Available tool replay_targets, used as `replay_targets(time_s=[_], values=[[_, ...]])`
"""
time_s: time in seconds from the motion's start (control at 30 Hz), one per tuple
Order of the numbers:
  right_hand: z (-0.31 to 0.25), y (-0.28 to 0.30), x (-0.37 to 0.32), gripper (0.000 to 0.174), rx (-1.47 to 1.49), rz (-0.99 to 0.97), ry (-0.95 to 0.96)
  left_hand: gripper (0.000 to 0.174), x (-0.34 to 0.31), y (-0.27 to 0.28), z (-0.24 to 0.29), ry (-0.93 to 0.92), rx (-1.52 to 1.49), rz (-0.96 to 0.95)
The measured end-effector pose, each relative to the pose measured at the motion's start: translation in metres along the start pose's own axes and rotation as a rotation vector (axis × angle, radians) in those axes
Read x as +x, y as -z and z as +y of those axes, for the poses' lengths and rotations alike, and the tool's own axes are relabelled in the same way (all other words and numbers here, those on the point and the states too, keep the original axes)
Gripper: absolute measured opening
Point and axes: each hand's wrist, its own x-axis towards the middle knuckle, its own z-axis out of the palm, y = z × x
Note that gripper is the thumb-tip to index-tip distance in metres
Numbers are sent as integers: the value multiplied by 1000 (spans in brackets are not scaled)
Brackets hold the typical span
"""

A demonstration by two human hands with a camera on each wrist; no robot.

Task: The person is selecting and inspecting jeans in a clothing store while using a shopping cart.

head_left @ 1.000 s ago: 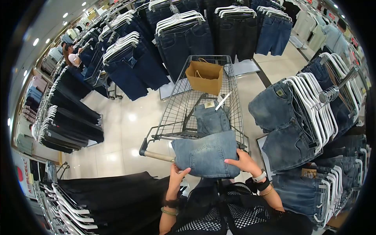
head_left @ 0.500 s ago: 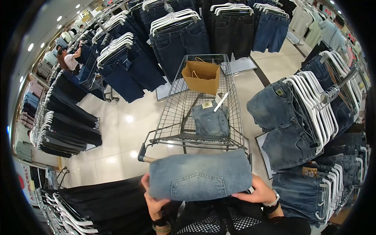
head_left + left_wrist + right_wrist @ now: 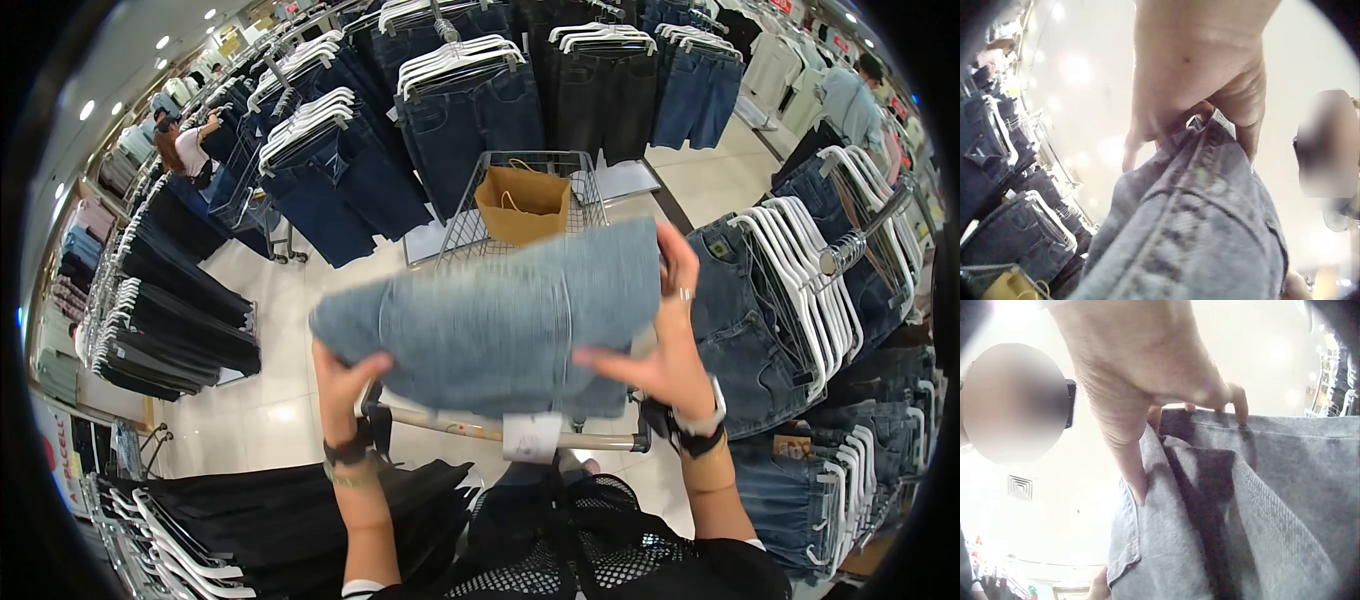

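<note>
Folded light-blue denim [image 3: 470, 325] is held up above the cart handle in the head view, slightly blurred, with a white tag [image 3: 532, 438] hanging below it. My left hand [image 3: 343, 385] grips its left end, thumb on the near face. At the right end my right hand [image 3: 672, 350] holds it, thumb across the front and fingers behind the edge. In the left wrist view the left hand [image 3: 1200, 75] pinches a seamed edge of the denim [image 3: 1191, 231]. The right wrist view has the right hand [image 3: 1147, 375] gripping layered denim [image 3: 1291, 481] with a fold hanging open.
A cart [image 3: 470, 230] stands ahead, a brown paper bag [image 3: 522, 203] in its far end. Racks of dark jeans [image 3: 475, 105] stand beyond, denim shorts [image 3: 735, 330] hang at right, black trousers [image 3: 300, 510] at lower left. Two people are in the background.
Both hands have raised the denim from near the body up and forward, so it now covers the jeans lying in the cart. The white tag has come into sight beneath it.
</note>
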Motion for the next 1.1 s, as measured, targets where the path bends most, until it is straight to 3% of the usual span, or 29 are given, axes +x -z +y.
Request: replay_targets(time_s=[0.13,0.2,0.3,0.33,0.4,0.47,0.53,0.63,0.73,0.8,0.87,0.9,0.93,1.0,1.07,1.1], values=[[38,-27,43,66,116,94,63,54,68,-12,-8,-76,-80,-10],[58,-42,60,38,308,137,-25,52,90,-13,-23,-71,-144,-14],[86,-64,69,30,354,107,-43,45,108,-8,-49,-72,-148,-84],[99,-74,67,30,351,107,-45,45,110,-5,-59,-71,-151,-86],[128,-95,59,26,451,60,-196,41,115,2,-81,121,-109,-186],[149,-109,41,25,411,6,-210,35,113,6,-106,215,-113,-267],[169,-124,16,24,510,-120,-428,29,106,14,-132,369,-41,-371],[192,-137,-18,21,549,-282,-610,23,94,19,-167,476,36,-503],[211,-153,-38,20,696,-267,-739,22,91,18,-195,589,91,-586],[217,-155,-33,22,678,-275,-761,25,99,10,-206,605,117,-582],[222,-156,-21,27,412,-343,-944,28,109,3,-239,676,192,-487],[235,-163,-21,27,416,-348,-950,36,116,-2,-249,685,393,-476],[255,-172,-22,31,255,-342,-966,36,113,-1,-258,693,396,-478],[263,-170,-16,34,92,-326,-976,42,118,-8,-258,273,847,-402],[260,-150,-19,30,271,-221,-758,46,112,-1,-236,365,689,-523],[249,-132,-21,30,270,-215,-770,46,103,5,-221,415,612,-563]])
